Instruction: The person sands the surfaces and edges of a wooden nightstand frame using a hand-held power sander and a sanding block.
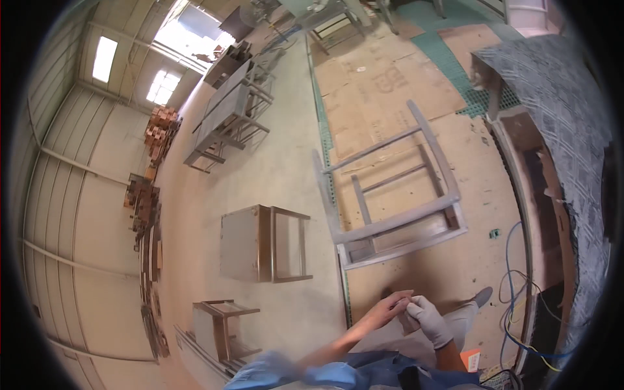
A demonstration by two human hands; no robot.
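Observation:
My bare left hand (389, 309) and my right hand (431, 320), in a pale glove, meet low in front of my body. The fingers of both are closed together around something small. A thin, dull brownish flap (408, 323) hangs below the fingers, but I cannot make out what it is. Ahead of the hands, a grey wooden furniture frame (398, 221) with legs and crossbars lies on its side on the floor. Neither hand touches it.
Flat cardboard (390, 84) covers the floor beyond the frame. Small tables (246, 244) stand at left, with a row of longer ones (224, 110) farther back. Blue and yellow hoses (513, 312) coil at right beside a bench under patterned grey covering (543, 84).

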